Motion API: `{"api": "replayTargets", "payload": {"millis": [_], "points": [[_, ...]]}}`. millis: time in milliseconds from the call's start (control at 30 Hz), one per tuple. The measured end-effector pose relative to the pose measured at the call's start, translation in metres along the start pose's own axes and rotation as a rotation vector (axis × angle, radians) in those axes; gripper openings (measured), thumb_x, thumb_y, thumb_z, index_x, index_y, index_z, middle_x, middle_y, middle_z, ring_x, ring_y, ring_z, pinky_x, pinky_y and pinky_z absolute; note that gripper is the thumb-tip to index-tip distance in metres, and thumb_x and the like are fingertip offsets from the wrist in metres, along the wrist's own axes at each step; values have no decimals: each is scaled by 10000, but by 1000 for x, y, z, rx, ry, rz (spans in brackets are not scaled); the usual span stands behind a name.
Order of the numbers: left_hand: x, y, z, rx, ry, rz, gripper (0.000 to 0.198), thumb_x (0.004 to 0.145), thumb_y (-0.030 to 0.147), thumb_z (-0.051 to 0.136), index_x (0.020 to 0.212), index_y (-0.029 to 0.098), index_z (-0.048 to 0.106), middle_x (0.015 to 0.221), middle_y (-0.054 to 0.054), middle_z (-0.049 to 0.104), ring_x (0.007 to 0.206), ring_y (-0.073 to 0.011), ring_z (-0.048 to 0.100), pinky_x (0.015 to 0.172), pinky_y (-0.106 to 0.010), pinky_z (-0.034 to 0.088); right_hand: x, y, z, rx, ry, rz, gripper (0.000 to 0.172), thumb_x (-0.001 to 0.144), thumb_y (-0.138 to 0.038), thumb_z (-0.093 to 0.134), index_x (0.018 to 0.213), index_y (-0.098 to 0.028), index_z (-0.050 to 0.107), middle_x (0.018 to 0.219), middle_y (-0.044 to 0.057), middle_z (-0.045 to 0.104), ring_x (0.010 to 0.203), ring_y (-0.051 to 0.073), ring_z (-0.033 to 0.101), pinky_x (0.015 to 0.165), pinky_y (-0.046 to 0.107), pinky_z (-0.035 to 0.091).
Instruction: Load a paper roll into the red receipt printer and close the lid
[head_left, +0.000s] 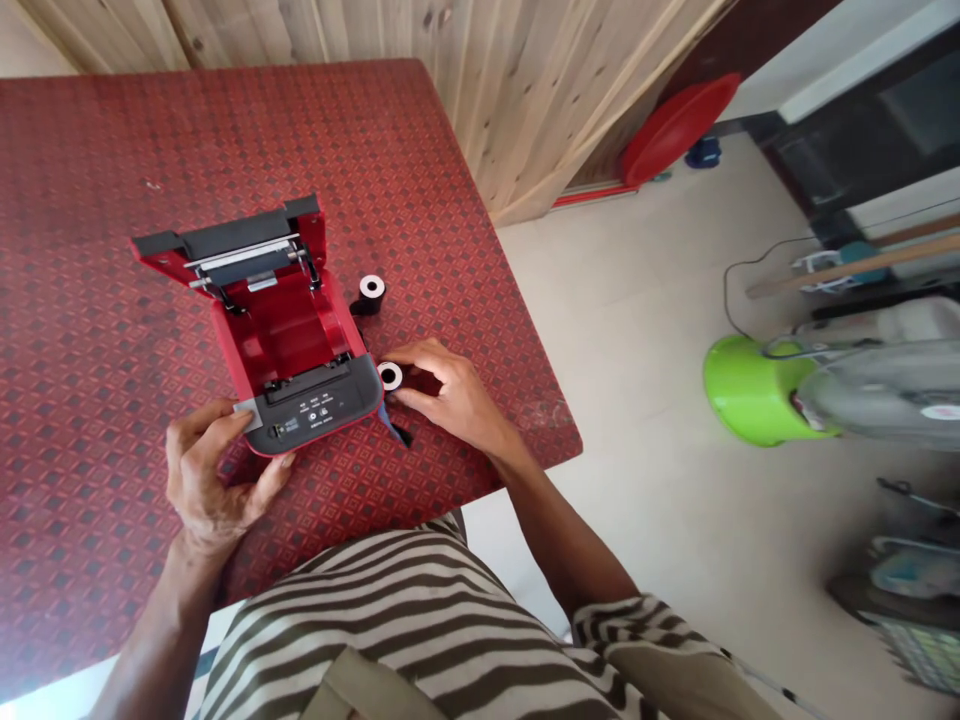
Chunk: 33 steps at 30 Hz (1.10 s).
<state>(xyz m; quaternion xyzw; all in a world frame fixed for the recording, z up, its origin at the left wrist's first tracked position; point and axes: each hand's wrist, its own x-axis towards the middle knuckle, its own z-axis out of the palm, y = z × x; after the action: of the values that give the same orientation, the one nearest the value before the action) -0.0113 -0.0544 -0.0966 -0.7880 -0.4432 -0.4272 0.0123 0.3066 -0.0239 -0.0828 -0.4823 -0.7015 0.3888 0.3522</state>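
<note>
A red and black label printer (322,400) stands on the patterned red tabletop with its lid (247,245) raised and its red inner bay bare. My left hand (214,470) grips the front left corner, thumb at the front edge and fingers by a small grey patch on the panel. On the right side of the printer, my right hand (450,390) pinches a small black roll with a white end (390,376) between thumb and forefinger. A similar black roll (371,288) stands farther back, beside the printer. A dark strip (396,428) hangs near the printer's front right corner.
The red table (112,140) ends at a rounded corner on the right, past my right hand. Wooden panelling (510,90) borders its far side. On the floor are a bright green bucket (742,390) and a red basin (679,130) leaning on the wall.
</note>
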Motion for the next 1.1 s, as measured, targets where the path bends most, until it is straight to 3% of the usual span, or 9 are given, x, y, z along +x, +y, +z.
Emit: {"api": "replayTargets", "payload": {"millis": [133,200,300,367,467,567,667,867,1100], "points": [[0,3,-1,-14,-22,-7,690,885,363,866,1496,226,576,1232,-131,708,1057,-269,703,892,-420,605,-3,-11,-6,-11,21,21,193,965,-255,786,1153,-223,752,1151,63,813,1069,224,745,1007,443,580],[0,5,-2,-9,-34,-16,680,902,374,851,1506,258,560,1241,-108,712,1068,-254,708,901,-408,612,-3,-30,-24,-54,49,-8,264,954,-252,807,1208,-242,740,1163,54,800,1070,231,740,1009,450,579],[1,6,-2,-14,-27,-9,662,914,393,841,1496,266,552,1245,-102,713,1070,-239,716,897,-390,623,12,-69,-43,-194,44,-171,355,1010,-242,740,1361,-277,695,1290,69,769,1173,264,710,1070,490,557],[2,7,-3,-17,-23,-5,649,918,402,838,1480,237,557,1236,-122,712,1071,-246,723,888,-386,633,32,-92,-38,-331,-36,-289,363,1048,-196,655,1400,-281,677,1344,78,750,1223,289,684,1105,527,535],[1,7,-3,-15,-25,-23,628,931,398,826,1474,234,554,1220,-128,711,1068,-248,734,875,-373,645,67,-108,-10,-582,-245,-367,335,1067,-104,537,1340,-202,705,1280,113,751,1194,299,654,1104,522,532],[-2,7,-3,-17,-46,-19,629,936,394,822,1478,220,556,1213,-133,707,1064,-239,731,893,-355,646,94,-109,22,-800,-418,-381,304,1083,-70,463,1197,-104,743,1159,158,755,1164,299,637,1064,465,533],[-4,7,-4,-11,-60,-27,620,946,408,807,1483,225,559,1223,-125,706,1056,-228,725,906,-344,642,109,-107,40,-896,-465,-333,309,1085,-49,455,1133,-86,758,1123,171,761,1176,288,643,986,401,529],[-4,8,-5,-32,-78,-40,612,964,374,783,1504,229,536,1244,-128,691,1060,-224,715,902,-333,635,125,-102,49,-953,-588,-244,329,1065,-20,468,1111,-89,786,1084,171,789,1052,267,731,841,357,525],[-5,8,-4,-55,-76,-60,591,970,376,772,1501,250,548,1235,-113,708,1062,-226,723,901,-338,642,127,-100,44,-843,-568,-232,339,1061,-4,465,1182,-88,770,1181,167,791,1096,246,746,947,366,561]]}}
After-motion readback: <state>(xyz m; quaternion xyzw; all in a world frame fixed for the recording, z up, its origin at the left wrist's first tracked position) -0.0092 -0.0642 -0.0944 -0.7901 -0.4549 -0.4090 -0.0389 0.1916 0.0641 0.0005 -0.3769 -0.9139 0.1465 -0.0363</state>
